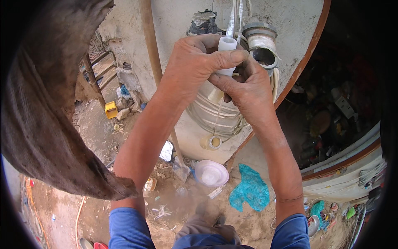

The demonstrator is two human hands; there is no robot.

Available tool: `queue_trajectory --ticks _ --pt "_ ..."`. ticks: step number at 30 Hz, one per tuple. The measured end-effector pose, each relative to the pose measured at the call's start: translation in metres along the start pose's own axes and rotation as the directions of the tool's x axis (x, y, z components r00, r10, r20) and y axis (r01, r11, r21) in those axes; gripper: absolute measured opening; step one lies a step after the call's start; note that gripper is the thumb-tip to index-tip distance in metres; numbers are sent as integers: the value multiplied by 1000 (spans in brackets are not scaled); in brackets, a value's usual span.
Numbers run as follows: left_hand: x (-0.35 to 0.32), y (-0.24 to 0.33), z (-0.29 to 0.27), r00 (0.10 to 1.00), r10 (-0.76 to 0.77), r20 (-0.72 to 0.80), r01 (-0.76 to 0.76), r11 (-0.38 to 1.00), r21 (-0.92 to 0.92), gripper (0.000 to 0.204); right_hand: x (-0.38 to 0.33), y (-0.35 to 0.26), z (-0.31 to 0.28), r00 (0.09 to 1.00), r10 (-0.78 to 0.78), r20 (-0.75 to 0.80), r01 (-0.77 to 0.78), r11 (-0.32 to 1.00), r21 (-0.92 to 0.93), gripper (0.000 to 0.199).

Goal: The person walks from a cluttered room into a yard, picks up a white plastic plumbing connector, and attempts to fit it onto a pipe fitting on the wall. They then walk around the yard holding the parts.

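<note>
A short white plastic tube (226, 44) stands upright between my two hands, its round end facing up. My left hand (195, 60) is closed on it from the left, thumb across its front. From the right, my right hand (251, 83) pinches its lower part. Clear shiny strips (231, 23) run down from above to just behind the tube. Below my hands, a yellowish translucent piece (215, 95) shows partly, with a thin cord running down to a second small hollow piece (214, 142). My fingers hide the lower end of the white tube.
Grey pipe fittings (260, 30) and a coil of pale cable (219, 118) sit against the wall. A wooden pole (152, 45) leans left of my arm; brown cloth (45, 103) hangs farther left. A white basin (210, 173) and teal plastic sheet (248, 189) lie on the ground.
</note>
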State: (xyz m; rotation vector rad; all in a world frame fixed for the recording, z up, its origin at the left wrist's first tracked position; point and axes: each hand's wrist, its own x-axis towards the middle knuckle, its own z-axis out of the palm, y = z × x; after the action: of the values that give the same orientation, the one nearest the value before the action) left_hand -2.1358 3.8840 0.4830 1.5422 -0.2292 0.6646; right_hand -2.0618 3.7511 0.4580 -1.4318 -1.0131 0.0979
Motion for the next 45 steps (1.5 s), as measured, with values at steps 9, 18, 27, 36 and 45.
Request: queue_trajectory --ticks 9,18,27,36,45 --pt "4 -1 -1 1000 -7 10 8 998 -70 32 2 2 -13 971 136 194 -181 955 235 37" --pt "7 -11 -8 996 -26 83 36 993 -117 46 -3 -3 -8 992 107 65 -119 968 222 34" --pt "9 -10 -7 994 -16 106 27 995 -100 46 0 4 -14 993 72 96 -87 982 167 37" --pt "10 -13 -11 992 -14 128 33 988 -149 42 1 6 -15 975 66 213 -120 961 251 32" --pt "13 -21 -12 983 -60 171 102 962 -252 45 3 8 -21 957 137 256 -197 955 222 29"
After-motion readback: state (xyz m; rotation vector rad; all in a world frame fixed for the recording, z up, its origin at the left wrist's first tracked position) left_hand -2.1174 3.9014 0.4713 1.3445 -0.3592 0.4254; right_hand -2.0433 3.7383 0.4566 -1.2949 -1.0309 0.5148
